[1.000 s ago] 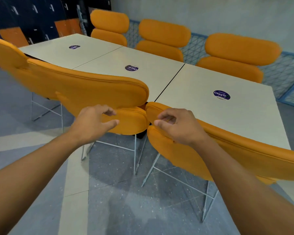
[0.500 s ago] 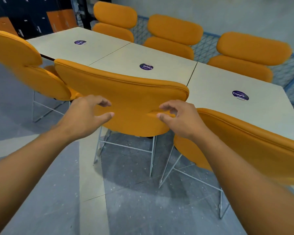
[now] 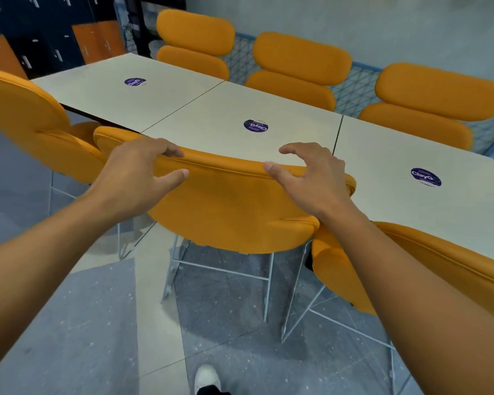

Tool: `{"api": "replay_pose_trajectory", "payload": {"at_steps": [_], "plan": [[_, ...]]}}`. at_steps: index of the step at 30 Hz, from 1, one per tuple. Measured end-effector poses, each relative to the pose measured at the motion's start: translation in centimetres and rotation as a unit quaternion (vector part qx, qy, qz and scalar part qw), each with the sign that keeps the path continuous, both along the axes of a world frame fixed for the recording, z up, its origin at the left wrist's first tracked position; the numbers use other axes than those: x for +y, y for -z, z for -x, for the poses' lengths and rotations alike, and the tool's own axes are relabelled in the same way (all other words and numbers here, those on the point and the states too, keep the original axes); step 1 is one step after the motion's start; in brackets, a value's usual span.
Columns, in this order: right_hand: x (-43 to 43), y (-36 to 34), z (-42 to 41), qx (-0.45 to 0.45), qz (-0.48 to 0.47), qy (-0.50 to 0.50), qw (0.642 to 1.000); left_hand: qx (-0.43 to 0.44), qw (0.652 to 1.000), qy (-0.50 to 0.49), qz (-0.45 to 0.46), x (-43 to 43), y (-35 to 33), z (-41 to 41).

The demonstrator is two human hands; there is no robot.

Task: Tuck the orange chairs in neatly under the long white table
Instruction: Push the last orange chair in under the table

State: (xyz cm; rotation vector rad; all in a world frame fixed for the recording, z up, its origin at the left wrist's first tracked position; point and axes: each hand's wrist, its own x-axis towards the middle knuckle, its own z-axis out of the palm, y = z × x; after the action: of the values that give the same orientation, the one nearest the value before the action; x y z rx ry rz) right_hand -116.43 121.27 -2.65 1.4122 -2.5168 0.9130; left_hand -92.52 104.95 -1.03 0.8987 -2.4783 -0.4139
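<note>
The long white table is made of three joined tops with purple stickers. On my side stand three orange chairs. The middle chair has its backrest close against the table edge. My left hand grips its top rim, fingers over the front and thumb on the back. My right hand arches over the rim further right, thumb pressed on the rim. The left chair stands angled at the table's left part. The right chair stands by my right forearm, its backrest edge near the middle chair.
Three more orange chairs line the table's far side, in front of a blue mesh barrier. Dark lockers stand at the back left. White wire chair legs stand on the grey floor, and my white shoe is below.
My view shifted left to face the middle chair. Both hands rose from beside its lower back and took hold of its top rim.
</note>
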Motion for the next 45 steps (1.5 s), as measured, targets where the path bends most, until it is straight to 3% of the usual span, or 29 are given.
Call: {"api": "replay_pose_trajectory", "payload": {"at_steps": [6, 13, 24, 32, 37, 45], "plan": [[-4.8, 1.2, 2.5, -0.032, -0.154, -0.029, 0.987, -0.050, 0.999, -0.018, 0.010, -5.9, -0.5, 2.9], [-7.1, 2.5, 3.9, 0.015, -0.287, -0.038, 0.957, -0.117, 0.993, 0.013, -0.021, -10.7, 1.9, 4.9], [-7.7, 3.6, 3.4, 0.055, -0.278, 0.063, 0.957, -0.196, 0.974, 0.114, 0.026, -15.7, 4.8, 6.0], [-7.4, 4.3, 1.4, 0.046, -0.208, 0.174, 0.961, -0.220, 0.939, 0.214, 0.154, -18.6, 5.7, 5.3], [-7.5, 4.2, 1.2, 0.039, -0.223, 0.200, 0.953, -0.242, 0.921, 0.221, 0.210, -19.0, 5.9, 6.1], [-7.6, 4.5, 2.1, 0.076, -0.236, 0.227, 0.942, -0.210, 0.924, 0.204, 0.247, -19.1, 5.6, 6.3]]}}
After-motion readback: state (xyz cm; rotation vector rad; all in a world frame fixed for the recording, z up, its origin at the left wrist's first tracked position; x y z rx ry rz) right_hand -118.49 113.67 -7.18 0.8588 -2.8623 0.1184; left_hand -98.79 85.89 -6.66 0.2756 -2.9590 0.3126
